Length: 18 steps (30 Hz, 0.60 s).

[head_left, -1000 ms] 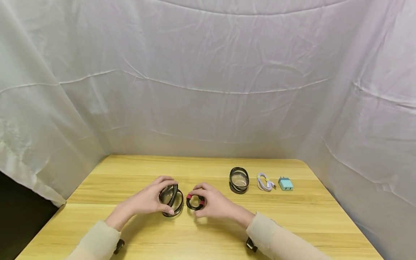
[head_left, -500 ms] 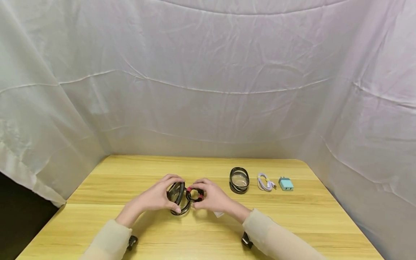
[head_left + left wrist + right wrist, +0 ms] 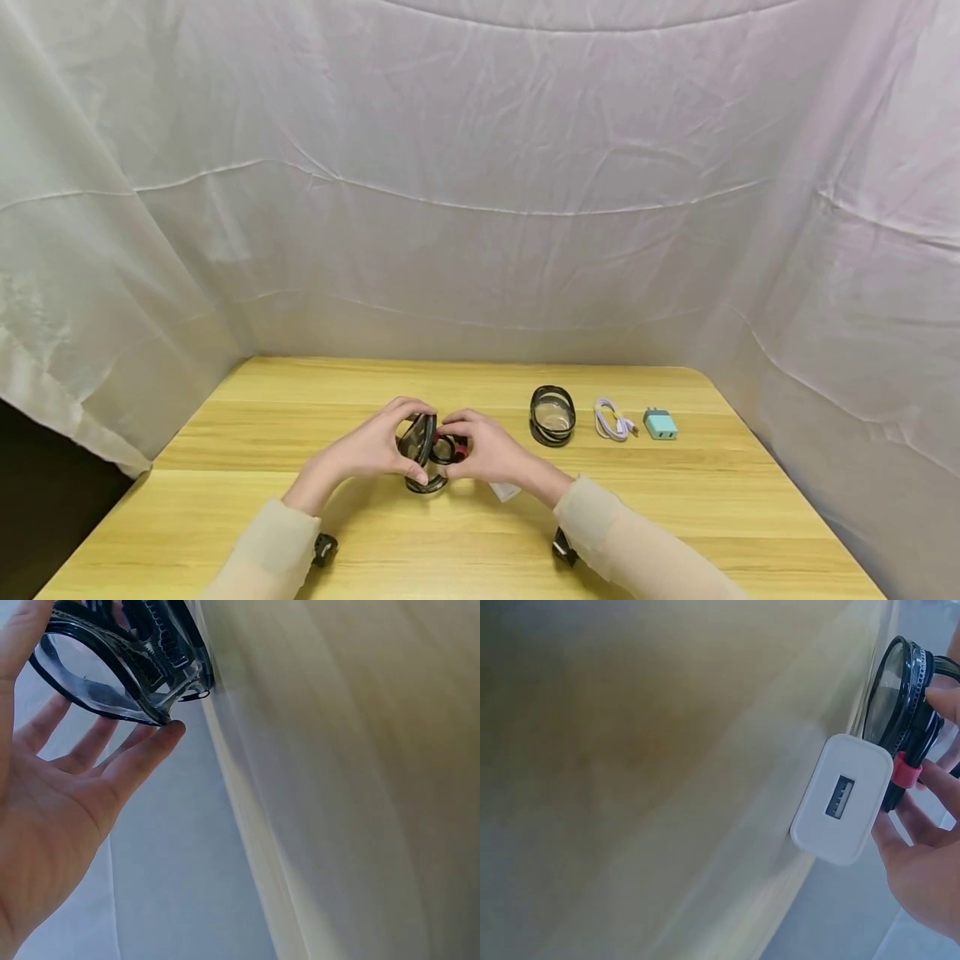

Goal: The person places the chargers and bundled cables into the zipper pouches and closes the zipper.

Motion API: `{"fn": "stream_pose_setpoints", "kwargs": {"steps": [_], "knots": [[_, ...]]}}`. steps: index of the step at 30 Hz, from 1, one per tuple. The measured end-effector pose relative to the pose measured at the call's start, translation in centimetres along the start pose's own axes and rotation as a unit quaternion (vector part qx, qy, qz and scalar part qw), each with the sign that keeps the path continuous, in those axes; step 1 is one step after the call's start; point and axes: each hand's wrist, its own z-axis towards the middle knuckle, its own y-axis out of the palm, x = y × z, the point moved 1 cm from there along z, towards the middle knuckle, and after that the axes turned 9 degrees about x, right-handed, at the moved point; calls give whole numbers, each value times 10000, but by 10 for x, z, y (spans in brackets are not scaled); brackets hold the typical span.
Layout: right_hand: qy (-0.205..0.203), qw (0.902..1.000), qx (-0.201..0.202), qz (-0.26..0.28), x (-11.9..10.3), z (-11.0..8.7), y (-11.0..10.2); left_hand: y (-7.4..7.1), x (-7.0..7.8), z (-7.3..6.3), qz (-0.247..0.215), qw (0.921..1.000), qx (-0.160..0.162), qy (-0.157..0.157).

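black-rimmed clear case (image 3: 552, 417), coiled white cable (image 3: 619, 429), teal charger (image 3: 661, 424), wooden table (image 3: 450, 550), pale curtains (image 3: 480, 167)

"What's lying on that yellowish wood-grain worktop (image 3: 450, 554)?"

"Toward the far right corner, a teal-and-grey plug (image 3: 661, 424). Just left of it, a coiled pale cable (image 3: 618, 432) with a yellow tie."

"And left of that?"

"A clear case (image 3: 553, 418) with black edging, near the far edge too."

"That white adapter (image 3: 841, 799)?"

"Farther from that edge than the others, socket showing."
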Motion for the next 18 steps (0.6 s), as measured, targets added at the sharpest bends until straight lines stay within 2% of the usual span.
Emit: {"fn": "stream_pose_setpoints", "kwargs": {"steps": [18], "knots": [[-268, 9991, -289, -181, 0, 9, 3, 6, 0, 5, -260, 9989, 8, -385]]}}
